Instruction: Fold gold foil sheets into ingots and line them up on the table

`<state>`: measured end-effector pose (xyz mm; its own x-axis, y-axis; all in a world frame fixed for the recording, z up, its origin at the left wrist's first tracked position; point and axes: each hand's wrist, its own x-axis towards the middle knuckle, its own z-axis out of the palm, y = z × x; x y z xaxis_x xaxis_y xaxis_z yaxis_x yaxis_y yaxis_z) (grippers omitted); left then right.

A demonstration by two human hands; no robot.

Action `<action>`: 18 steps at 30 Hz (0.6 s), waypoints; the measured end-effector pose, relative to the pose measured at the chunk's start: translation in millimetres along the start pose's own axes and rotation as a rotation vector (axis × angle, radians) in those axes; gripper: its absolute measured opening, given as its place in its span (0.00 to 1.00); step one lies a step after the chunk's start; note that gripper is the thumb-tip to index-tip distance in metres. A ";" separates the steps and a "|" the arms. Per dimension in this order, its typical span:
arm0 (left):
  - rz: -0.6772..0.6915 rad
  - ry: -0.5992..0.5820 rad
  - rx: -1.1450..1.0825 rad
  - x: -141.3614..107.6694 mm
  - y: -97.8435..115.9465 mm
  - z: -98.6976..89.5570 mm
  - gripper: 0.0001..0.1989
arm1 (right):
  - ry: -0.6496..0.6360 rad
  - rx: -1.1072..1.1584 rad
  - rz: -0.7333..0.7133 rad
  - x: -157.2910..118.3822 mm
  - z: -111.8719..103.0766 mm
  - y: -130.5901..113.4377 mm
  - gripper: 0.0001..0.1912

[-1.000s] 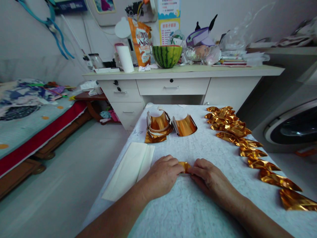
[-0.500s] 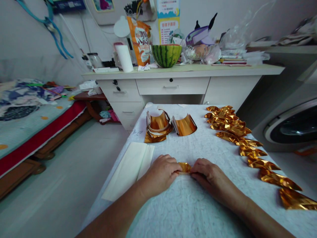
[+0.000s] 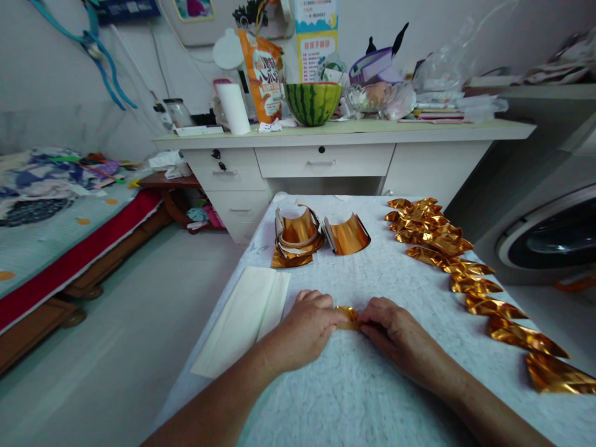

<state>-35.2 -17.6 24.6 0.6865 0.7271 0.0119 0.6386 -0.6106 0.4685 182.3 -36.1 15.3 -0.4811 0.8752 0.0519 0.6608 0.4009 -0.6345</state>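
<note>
Between my hands, low over the cloth-covered table, is a small folded piece of gold foil paper (image 3: 347, 318). My left hand (image 3: 313, 326) pinches its left end, the thumb lying along it. The fingers of my right hand (image 3: 388, 323) are closed on its right end. Much of the piece is hidden by my fingers. Beyond my hands stand a stack of curled gold foil sheets (image 3: 298, 236) and a single curled gold foil sheet (image 3: 349, 234). Folded gold foil pieces (image 3: 475, 284) run down the table's right side. White paper sheets (image 3: 239, 320) lie by my left forearm.
A white desk (image 3: 326, 161) stands behind the table, bearing a cut watermelon (image 3: 313, 104), an orange pouch (image 3: 264, 77) and a white paper roll (image 3: 234, 108). A bed (image 3: 88, 248) is at left, a washing machine (image 3: 549, 230) at right.
My left thumb has shifted slightly right along the gold foil piece. My right hand keeps its grip almost unmoved. The other things stay in place.
</note>
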 end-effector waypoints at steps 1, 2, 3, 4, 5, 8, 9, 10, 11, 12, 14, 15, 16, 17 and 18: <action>0.002 -0.003 -0.001 0.2 -0.1 0.4 0.13 | -0.002 -0.001 -0.006 0.1 0.4 0.1 0.09; 0.001 -0.003 -0.009 0.5 -0.3 1.0 0.13 | -0.004 -0.001 -0.009 0.3 1.0 0.1 0.09; -0.002 0.002 -0.022 0.9 -0.5 1.7 0.12 | -0.005 -0.002 -0.012 0.4 1.6 0.0 0.09; -0.007 0.008 -0.040 1.5 -0.5 2.6 0.10 | -0.006 -0.004 -0.013 0.6 2.2 -0.1 0.09; -0.013 0.016 -0.057 2.2 -0.5 3.5 0.09 | -0.007 -0.004 -0.013 0.8 2.8 -0.3 0.09; -0.028 0.036 -0.083 4.6 0.5 5.9 0.05 | -0.004 0.000 -0.010 1.4 4.0 -0.5 0.08; -0.034 0.040 -0.081 5.4 1.0 6.4 0.05 | -0.002 0.002 -0.008 1.6 4.2 -0.6 0.09; -0.038 0.040 -0.078 6.1 1.4 6.8 0.05 | -0.001 0.004 -0.005 1.8 4.2 -0.6 0.09; -0.040 0.038 -0.077 6.6 1.6 7.2 0.05 | 0.001 0.004 -0.003 2.0 4.2 -0.7 0.09; -0.042 0.037 -0.077 7.0 1.7 7.6 0.05 | 0.004 0.001 -0.001 2.2 4.0 -0.9 0.09; -0.040 0.039 -0.075 7.2 1.4 8.5 0.05 | 0.008 -0.006 0.000 2.4 3.7 -1.2 0.09; -0.035 0.040 -0.071 7.2 1.1 9.1 0.05 | 0.008 -0.010 -0.002 2.5 3.5 -1.4 0.09; -0.029 0.043 -0.062 7.1 0.9 9.8 0.04 | 0.008 -0.013 -0.002 2.5 3.4 -1.5 0.09; -0.023 0.045 -0.049 6.9 0.8 10.6 0.04 | 0.007 -0.015 -0.002 2.4 3.3 -1.6 0.09; -0.019 0.049 -0.034 6.8 0.9 11.4 0.05 | 0.006 -0.017 -0.001 2.3 3.3 -1.7 0.09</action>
<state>-26.0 -16.8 15.0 0.6560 0.7534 0.0460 0.6386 -0.5864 0.4983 178.2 -35.6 14.0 -0.4784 0.8763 0.0571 0.6698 0.4062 -0.6216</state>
